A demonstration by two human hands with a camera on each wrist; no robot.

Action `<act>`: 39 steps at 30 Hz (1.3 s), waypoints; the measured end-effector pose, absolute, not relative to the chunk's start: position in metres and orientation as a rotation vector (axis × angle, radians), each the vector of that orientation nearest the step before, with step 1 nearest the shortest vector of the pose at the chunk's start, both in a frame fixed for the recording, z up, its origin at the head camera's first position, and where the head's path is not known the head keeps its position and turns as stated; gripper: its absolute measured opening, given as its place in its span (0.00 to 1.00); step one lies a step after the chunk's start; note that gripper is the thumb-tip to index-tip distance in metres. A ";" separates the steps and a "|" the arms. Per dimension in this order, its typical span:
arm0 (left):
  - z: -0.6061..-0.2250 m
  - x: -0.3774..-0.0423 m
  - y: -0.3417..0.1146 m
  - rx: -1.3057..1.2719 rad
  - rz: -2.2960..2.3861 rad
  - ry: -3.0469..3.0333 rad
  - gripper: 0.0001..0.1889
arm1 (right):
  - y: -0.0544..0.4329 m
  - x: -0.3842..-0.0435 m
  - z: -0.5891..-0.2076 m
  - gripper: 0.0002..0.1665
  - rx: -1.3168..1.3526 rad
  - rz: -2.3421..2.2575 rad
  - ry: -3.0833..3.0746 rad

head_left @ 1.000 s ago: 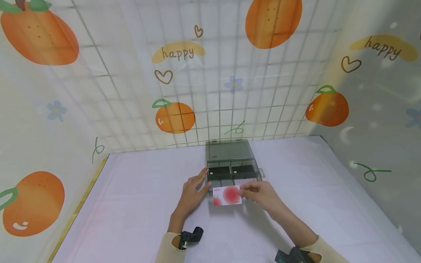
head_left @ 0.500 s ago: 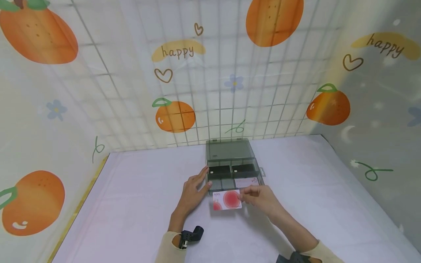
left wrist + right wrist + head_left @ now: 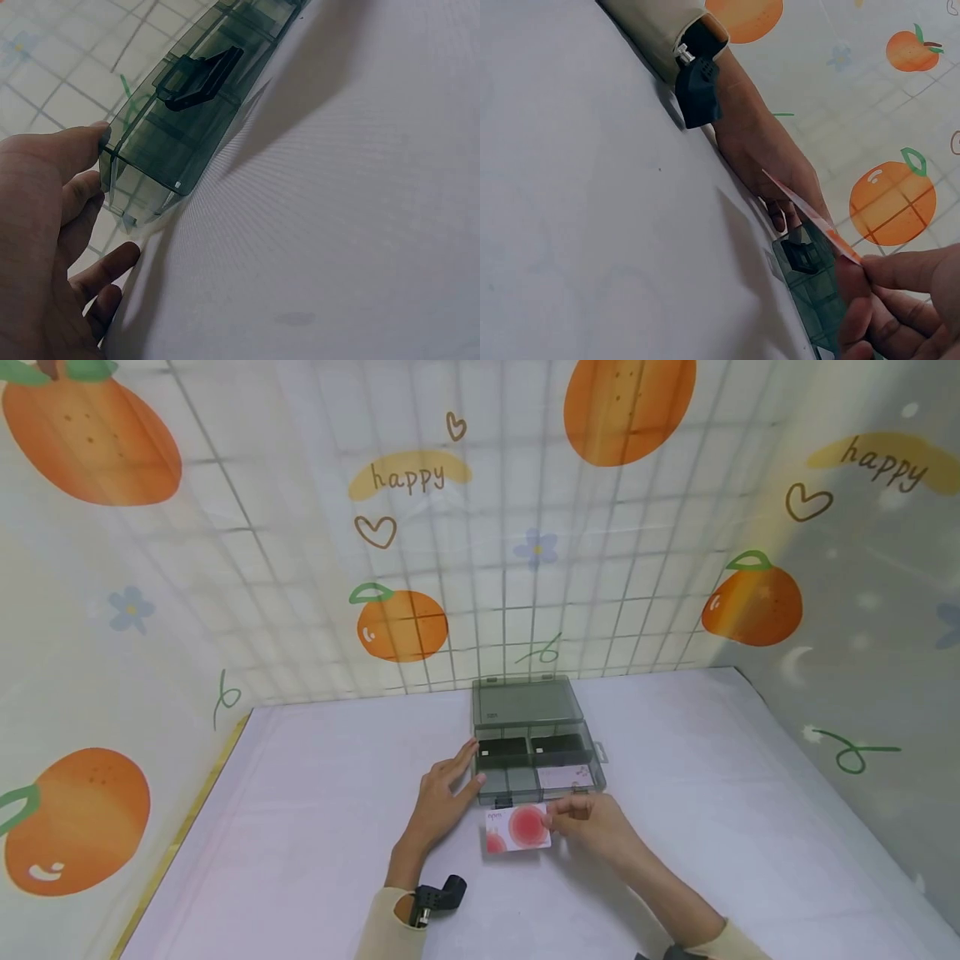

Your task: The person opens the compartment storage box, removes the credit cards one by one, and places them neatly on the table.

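My right hand [image 3: 596, 827] pinches a white card with pink-red circles [image 3: 517, 828] by its right edge, between thumb and fingers. Held in front of the box, the card appears nearly edge-on in the right wrist view [image 3: 810, 214]. A translucent grey-green compartment box [image 3: 491, 781] lies with its lid [image 3: 528, 703] swung back. Against its left side rests my left hand [image 3: 437, 806], fingers extended, thumb at the front left corner. Dark cards [image 3: 502, 750] fill the two rear compartments. Another pale pink card [image 3: 562, 777] lies in the front right compartment.
A white cloth [image 3: 322, 827] covers the table. Behind it hangs a curtain [image 3: 465, 568] printed with oranges, over a wire grid. The box's black latch [image 3: 202, 79] sticks out at its front. A side clip [image 3: 600, 752] projects on the right.
My right hand has drawn the card toward me, away from the box, uncovering the pale card and the box's front edge. My left hand has stayed at the box's side.
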State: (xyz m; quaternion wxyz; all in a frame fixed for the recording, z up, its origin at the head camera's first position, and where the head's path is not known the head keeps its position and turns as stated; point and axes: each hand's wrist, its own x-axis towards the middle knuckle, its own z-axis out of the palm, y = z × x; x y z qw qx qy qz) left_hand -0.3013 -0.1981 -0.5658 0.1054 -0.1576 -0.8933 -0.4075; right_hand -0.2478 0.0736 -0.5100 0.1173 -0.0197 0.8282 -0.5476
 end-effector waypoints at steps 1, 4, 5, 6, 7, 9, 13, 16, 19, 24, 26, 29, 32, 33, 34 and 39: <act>-0.565 -0.301 -0.198 -0.464 -1.201 -2.633 0.32 | 0.073 -0.247 -0.510 0.08 -0.063 -1.604 2.420; -0.565 -0.300 -0.197 -0.462 -1.199 -2.627 0.32 | 0.074 -0.246 -0.512 0.10 -0.076 -1.614 2.404; -0.564 -0.300 -0.197 -0.463 -1.202 -2.623 0.32 | 0.074 -0.245 -0.512 0.11 -0.081 -1.621 2.396; -0.564 -0.300 -0.197 -0.464 -1.204 -2.620 0.32 | 0.074 -0.245 -0.512 0.11 -0.086 -1.627 2.390; -0.564 -0.299 -0.196 -0.465 -1.208 -2.617 0.32 | 0.074 -0.244 -0.513 0.12 -0.094 -1.629 2.387; -0.564 -0.299 -0.196 -0.464 -1.216 -2.619 0.32 | 0.073 -0.244 -0.514 0.12 -0.107 -1.628 2.387; -0.564 -0.299 -0.196 -0.466 -1.219 -2.617 0.32 | 0.073 -0.243 -0.517 0.10 -0.131 -1.616 2.396; -0.563 -0.299 -0.196 -0.469 -1.218 -2.609 0.32 | 0.072 -0.243 -0.518 0.09 -0.136 -1.615 2.398; -0.563 -0.299 -0.196 -0.467 -1.219 -2.609 0.32 | 0.072 -0.242 -0.519 0.09 -0.146 -1.623 2.393; -0.562 -0.299 -0.196 -0.463 -1.221 -2.618 0.32 | 0.072 -0.242 -0.520 0.10 -0.166 -1.635 2.391; -0.562 -0.299 -0.197 -0.464 -1.217 -2.620 0.32 | 0.072 -0.243 -0.521 0.10 -0.174 -1.638 2.390; -0.563 -0.300 -0.197 -0.468 -1.212 -2.621 0.32 | 0.072 -0.243 -0.522 0.09 -0.189 -1.637 2.397; -0.564 -0.300 -0.198 -0.470 -1.207 -2.621 0.32 | 0.071 -0.243 -0.523 0.08 -0.201 -1.633 2.402; -0.564 -0.300 -0.198 -0.470 -1.206 -2.622 0.32 | 0.071 -0.243 -0.523 0.08 -0.204 -1.628 2.405; -0.564 -0.300 -0.198 -0.470 -1.206 -2.622 0.32 | 0.071 -0.243 -0.524 0.08 -0.206 -1.626 2.406; -0.565 -0.300 -0.199 -0.470 -1.205 -2.627 0.32 | 0.070 -0.242 -0.524 0.08 -0.216 -1.607 2.414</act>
